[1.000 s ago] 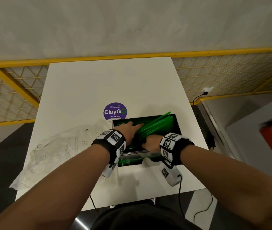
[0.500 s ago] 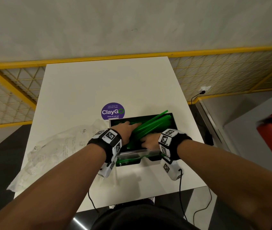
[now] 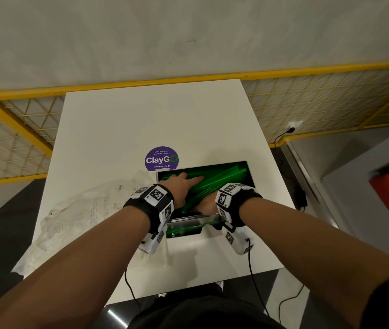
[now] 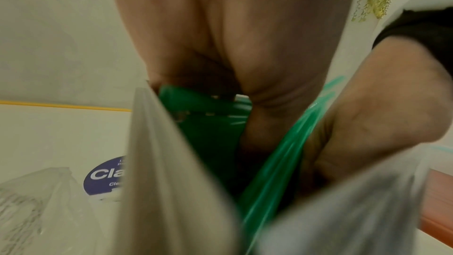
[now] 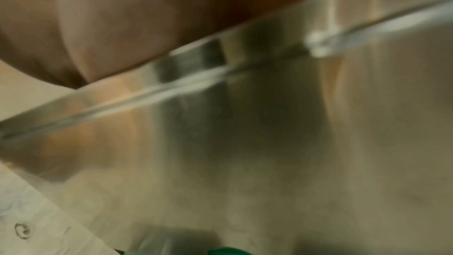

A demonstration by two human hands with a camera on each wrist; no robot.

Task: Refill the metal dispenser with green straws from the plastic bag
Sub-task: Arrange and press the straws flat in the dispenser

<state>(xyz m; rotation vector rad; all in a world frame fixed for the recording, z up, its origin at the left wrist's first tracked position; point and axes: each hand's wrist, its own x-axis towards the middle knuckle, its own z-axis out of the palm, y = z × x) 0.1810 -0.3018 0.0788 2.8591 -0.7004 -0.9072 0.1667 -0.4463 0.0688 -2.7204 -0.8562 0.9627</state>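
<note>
The open metal dispenser (image 3: 251,178) stands near the front of the white table (image 3: 153,115), filled with green straws (image 3: 222,181) lying slantwise. My left hand (image 3: 184,184) lies flat on the straws with its fingers stretched toward the right. My right hand (image 3: 206,205) is down at the near end of the straws; its fingers are hidden behind the wrist band. In the left wrist view the right hand (image 4: 380,113) lies against the straws (image 4: 274,172) beside the dispenser wall (image 4: 157,162). The right wrist view shows only blurred metal (image 5: 245,143).
The crumpled clear plastic bag (image 3: 81,214) lies flat on the table, left of the dispenser. A purple round sticker (image 3: 161,159) sits just behind the dispenser. Yellow mesh railing (image 3: 22,143) runs behind the table. Cables hang off the front edge.
The far ends of the straws, which poked above the dispenser's back right rim, now lie lower inside it. Both hands stay on the straws, barely shifted.
</note>
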